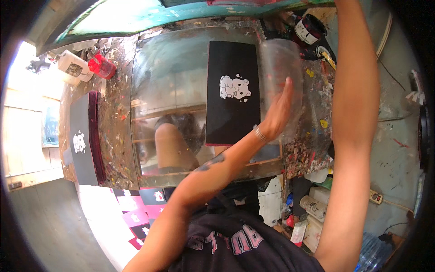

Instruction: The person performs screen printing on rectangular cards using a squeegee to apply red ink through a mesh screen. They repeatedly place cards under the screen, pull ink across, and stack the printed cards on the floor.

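My left hand (279,111) is open, its fingers stretched out and held close together, seen from the thumb edge. It is over a blurred translucent sheet (276,56), just right of a black rectangular sheet (226,59); I cannot tell whether it touches the translucent one. A white cartoon animal with small hearts is printed on the black sheet, which lies on a shiny glass-like plate (167,59). My right forearm (355,86) stretches up along the right side past the top edge, so that hand is out of the picture.
A raised teal frame (181,18) spans the far edge. A stack of similar printed black sheets (84,136) sits at the left of the paint-stained table, near a red cup (102,66) and a white container (72,68). A dark paint tub (310,29) stands far right.
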`<state>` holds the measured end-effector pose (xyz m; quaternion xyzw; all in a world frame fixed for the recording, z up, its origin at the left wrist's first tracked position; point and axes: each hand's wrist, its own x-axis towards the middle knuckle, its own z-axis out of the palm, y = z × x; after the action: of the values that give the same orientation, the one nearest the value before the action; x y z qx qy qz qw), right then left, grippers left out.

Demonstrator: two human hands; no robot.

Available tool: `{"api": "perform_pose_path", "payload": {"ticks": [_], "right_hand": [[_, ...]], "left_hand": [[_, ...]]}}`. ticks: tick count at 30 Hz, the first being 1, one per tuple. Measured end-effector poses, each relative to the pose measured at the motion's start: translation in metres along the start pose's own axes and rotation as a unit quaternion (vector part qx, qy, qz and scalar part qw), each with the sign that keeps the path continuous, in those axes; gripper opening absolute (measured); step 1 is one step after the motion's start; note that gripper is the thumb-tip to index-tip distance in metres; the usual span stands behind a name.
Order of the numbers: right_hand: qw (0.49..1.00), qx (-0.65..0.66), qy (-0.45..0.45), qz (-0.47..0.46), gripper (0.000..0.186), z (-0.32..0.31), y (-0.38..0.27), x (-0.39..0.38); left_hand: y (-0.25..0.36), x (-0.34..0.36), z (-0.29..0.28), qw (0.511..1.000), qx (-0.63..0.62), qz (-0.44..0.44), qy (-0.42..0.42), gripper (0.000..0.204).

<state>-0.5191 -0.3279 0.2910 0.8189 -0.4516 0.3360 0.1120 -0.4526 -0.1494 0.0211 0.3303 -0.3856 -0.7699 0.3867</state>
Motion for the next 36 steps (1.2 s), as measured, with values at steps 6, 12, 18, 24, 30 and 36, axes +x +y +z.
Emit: {"api": "perform_pose_path", "payload": {"ticks": [6,12,18,24,30,36], "right_hand": [[0.998,-0.048,0.005,0.042,0.069,-0.006,-0.056,-0.066],[0.994,-0.064,0.051,-0.075,0.046,0.044,-0.069,-0.215],[0.989,-0.033,-0.140,-0.045,0.049,0.107,-0.083,-0.355],[0.939,0.020,-0.335,0.076,0.027,0.131,-0.044,-0.269],[0.947,0.093,-0.301,0.057,0.035,0.123,-0.042,-0.268],[0.989,-0.016,-0.147,0.005,0.033,0.145,-0.050,-0.301]], "left_hand": [[0.102,-0.073,-0.051,0.705,0.478,0.485,0.197,0.091],[0.167,-0.157,-0.138,0.579,0.761,0.239,0.167,0.055],[0.040,-0.153,-0.180,0.614,0.759,0.163,0.139,0.047],[0.024,-0.153,-0.185,0.616,0.767,0.121,0.130,0.047],[0.025,-0.154,-0.187,0.625,0.763,0.106,0.128,0.047],[0.024,-0.155,-0.187,0.621,0.765,0.112,0.129,0.046]]}}
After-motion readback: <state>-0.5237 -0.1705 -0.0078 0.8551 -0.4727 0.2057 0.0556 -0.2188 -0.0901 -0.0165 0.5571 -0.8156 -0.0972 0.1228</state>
